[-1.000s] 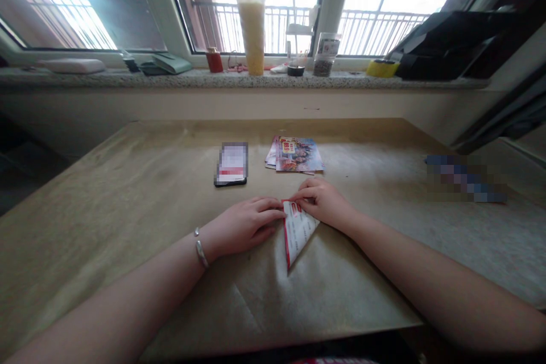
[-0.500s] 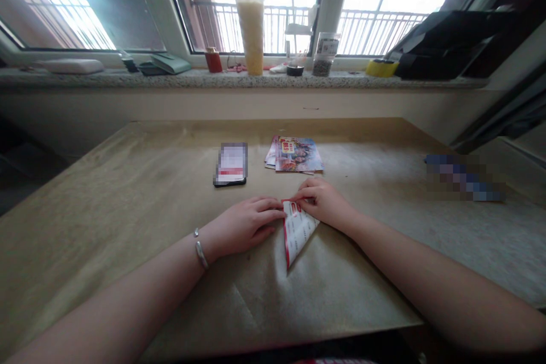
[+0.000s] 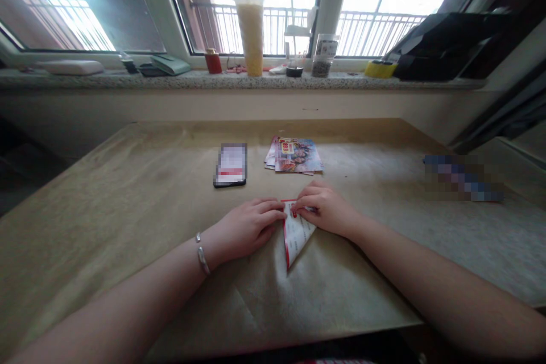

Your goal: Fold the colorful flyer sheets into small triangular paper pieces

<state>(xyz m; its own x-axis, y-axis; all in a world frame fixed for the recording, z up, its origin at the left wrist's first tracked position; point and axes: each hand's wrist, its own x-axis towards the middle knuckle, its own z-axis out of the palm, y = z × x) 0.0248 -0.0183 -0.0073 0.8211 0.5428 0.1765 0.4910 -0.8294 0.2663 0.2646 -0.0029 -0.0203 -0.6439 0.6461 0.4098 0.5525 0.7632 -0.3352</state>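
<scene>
A printed sheet folded into a triangle (image 3: 295, 236), white with red edges, lies on the paper-covered table (image 3: 128, 199), its point toward me. My left hand (image 3: 245, 227), a silver bracelet on its wrist, rests flat with stretched fingertips touching the triangle's left edge. My right hand (image 3: 326, 210) lies over the triangle's top right corner, fingers curled and pressing down on the paper.
A phone (image 3: 231, 165) and a small stack of colourful leaflets (image 3: 293, 154) lie farther back on the table. A blurred item (image 3: 463, 177) sits at the right. The windowsill holds a tall drink cup (image 3: 251, 34), a red can (image 3: 213, 61), a jar (image 3: 324, 56) and yellow tape (image 3: 379, 68).
My right hand has slid a little down and left over the triangle's top corner. My left hand stays in place.
</scene>
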